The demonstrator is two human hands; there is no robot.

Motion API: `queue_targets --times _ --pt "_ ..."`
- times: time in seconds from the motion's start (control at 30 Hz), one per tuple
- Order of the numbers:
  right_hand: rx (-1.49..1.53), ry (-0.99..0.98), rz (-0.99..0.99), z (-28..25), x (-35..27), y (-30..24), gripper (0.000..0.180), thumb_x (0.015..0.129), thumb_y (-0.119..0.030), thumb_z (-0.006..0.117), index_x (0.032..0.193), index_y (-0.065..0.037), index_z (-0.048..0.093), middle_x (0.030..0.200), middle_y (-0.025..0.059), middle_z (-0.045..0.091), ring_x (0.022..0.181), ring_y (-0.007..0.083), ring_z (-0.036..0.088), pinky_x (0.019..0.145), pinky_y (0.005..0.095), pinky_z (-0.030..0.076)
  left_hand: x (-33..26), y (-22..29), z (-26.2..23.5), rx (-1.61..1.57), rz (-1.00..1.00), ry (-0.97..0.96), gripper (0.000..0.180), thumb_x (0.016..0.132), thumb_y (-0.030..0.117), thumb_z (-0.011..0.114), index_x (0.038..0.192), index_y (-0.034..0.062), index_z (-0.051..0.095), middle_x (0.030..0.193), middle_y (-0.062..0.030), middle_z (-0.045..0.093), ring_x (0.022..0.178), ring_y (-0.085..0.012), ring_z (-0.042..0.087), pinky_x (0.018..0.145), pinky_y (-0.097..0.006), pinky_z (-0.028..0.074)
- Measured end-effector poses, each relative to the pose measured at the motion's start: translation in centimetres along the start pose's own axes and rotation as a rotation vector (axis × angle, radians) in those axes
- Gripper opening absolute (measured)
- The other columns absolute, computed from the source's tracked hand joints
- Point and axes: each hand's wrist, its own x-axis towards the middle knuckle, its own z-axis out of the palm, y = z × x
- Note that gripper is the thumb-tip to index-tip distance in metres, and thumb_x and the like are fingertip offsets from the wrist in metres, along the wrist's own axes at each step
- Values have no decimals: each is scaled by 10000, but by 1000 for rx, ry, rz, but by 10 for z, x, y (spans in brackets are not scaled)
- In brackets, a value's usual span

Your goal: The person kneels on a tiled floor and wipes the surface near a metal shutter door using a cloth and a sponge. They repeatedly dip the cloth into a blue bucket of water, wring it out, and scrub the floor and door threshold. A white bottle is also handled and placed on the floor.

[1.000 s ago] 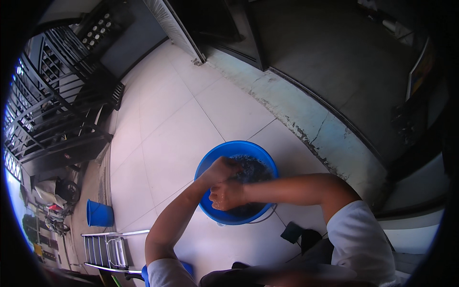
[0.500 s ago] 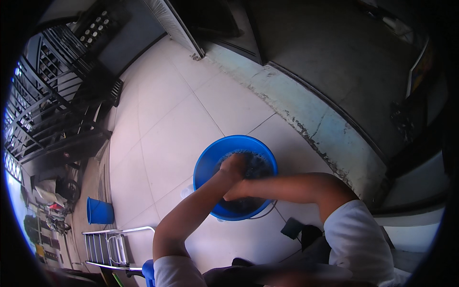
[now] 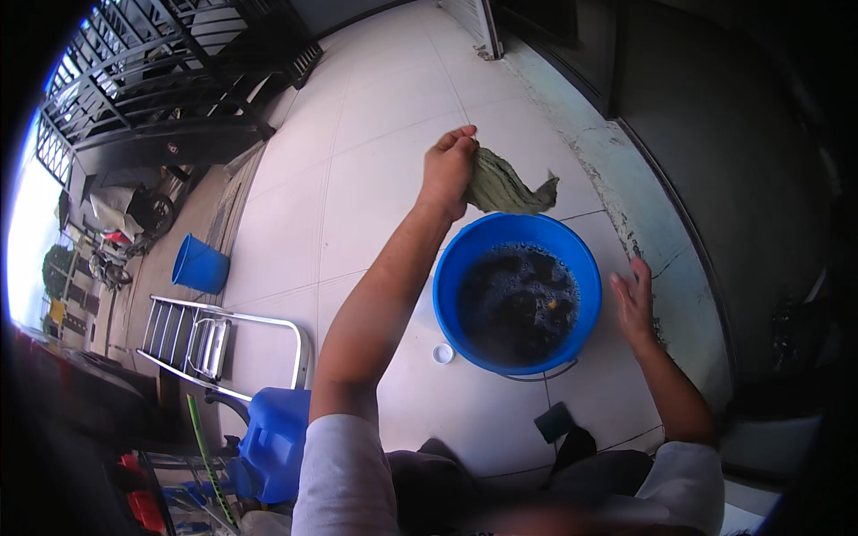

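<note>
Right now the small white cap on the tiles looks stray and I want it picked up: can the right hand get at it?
Probably not directly: the blue bucket stands between the open right hand and the white cap.

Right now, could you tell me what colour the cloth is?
The cloth is dull olive green, seen in the head view.
</note>
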Motion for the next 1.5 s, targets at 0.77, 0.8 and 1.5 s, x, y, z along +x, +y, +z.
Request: queue_targets --times 0.77,0.8,1.5 --pt "158 -185 780 91 87 22 277 722 -103 561 978 2 553 1064 155 579 951 285 554 899 431 425 -53 -67 -353 -840 160 545 235 891 164 544 1052 -8 534 1015 -126 591 974 -276 572 902 -419 475" --pt "144 -219 772 98 100 19 277 722 -98 559 982 -1 554 1081 156 577 967 285 550 915 435 417 -63 -73 -359 -851 153 555 237 891 159 541 1057 -9 532 1026 -127 592 981 -275 572 905 -418 474" --pt "272 -286 655 308 201 -27 442 825 -119 448 1249 -16 374 1238 287 436 935 625 470 657 753 412 -203 -124 -350 -403 223 1087 573 846 143 623 1328 80 317 1164 -154 492 1070 -281 500 925 -459 426"
